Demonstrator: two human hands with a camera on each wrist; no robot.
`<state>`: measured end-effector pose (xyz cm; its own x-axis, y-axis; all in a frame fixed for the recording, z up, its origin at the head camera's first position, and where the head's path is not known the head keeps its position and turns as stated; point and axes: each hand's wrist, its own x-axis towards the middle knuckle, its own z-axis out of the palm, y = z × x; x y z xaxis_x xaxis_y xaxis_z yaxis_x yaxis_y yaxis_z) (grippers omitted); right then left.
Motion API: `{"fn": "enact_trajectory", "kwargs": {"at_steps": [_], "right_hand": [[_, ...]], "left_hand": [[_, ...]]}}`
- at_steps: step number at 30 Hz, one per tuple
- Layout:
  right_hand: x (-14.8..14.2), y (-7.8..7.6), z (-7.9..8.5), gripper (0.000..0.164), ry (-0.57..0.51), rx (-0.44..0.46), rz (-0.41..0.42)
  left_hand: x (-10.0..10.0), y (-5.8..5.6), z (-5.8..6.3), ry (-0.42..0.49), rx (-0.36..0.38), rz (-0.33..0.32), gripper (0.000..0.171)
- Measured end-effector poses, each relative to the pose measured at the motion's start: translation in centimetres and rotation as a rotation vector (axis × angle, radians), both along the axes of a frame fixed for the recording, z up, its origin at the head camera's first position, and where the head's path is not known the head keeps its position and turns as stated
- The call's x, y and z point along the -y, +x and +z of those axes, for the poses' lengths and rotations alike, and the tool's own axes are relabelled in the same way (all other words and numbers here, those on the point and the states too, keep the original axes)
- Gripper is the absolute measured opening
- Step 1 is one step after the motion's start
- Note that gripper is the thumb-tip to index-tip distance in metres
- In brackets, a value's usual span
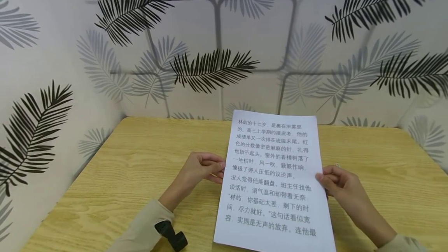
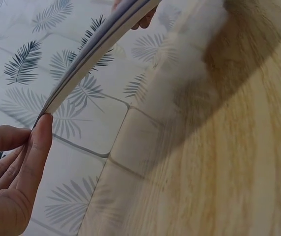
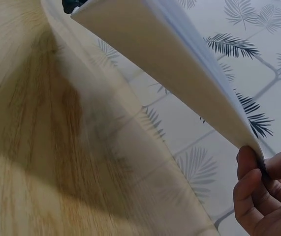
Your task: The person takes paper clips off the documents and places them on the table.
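A stack of white paper sheets, the top one printed with lines of Chinese text, is held up over the table, tilted toward the head camera. On its left edge my left hand pinches the sheets between thumb and fingers. My right hand grips the opposite edge, thumb on the printed face. In the left wrist view, the sheets bow upward from the left hand's fingertips and show several layers. The right wrist view shows the plain underside of the stack above the wood, with the right hand at its corner side.
A light wood-grain table lies under both hands, its back edge against a wall patterned with dark and grey palm leaves. A black strap device sits at the left sleeve.
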<state>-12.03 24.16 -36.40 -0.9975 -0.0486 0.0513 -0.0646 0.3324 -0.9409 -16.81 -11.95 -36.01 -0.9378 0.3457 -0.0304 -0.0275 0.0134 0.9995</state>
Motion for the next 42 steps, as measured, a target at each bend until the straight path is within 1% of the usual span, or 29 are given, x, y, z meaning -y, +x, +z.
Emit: {"fn": "enact_trajectory", "kwargs": {"at_steps": [5,15,21,27,33,36,42], "right_hand": [[0.1,-0.3,-0.2,0.027,-0.002,0.019,-0.007],[0.6,-0.8,-0.1,0.027,-0.011,0.013,-0.001],[0.7,-1.1,-0.2,0.028,0.005,0.015,-0.007],[0.7,-1.4,-0.4,0.028,0.005,0.04,0.004],[0.7,-1.4,-0.7,0.026,0.014,0.051,0.023],[0.8,-1.3,-0.9,0.026,0.016,0.061,0.023],[1.2,-1.1,-1.5,0.024,0.019,0.091,0.018]], "left_hand": [[0.0,-0.2,-0.2,-0.002,0.011,0.01,0.023],[0.0,-0.4,-0.5,-0.023,0.028,0.023,0.025],[0.1,-0.5,-0.7,-0.008,0.043,0.029,0.025],[0.2,-0.5,-0.9,-0.014,0.052,0.04,0.024],[0.3,-0.5,-1.5,-0.042,0.055,0.049,0.024],[0.3,-0.4,-1.7,-0.054,0.073,0.058,0.024],[0.4,0.0,-2.4,-0.051,0.095,0.041,0.024]]}}
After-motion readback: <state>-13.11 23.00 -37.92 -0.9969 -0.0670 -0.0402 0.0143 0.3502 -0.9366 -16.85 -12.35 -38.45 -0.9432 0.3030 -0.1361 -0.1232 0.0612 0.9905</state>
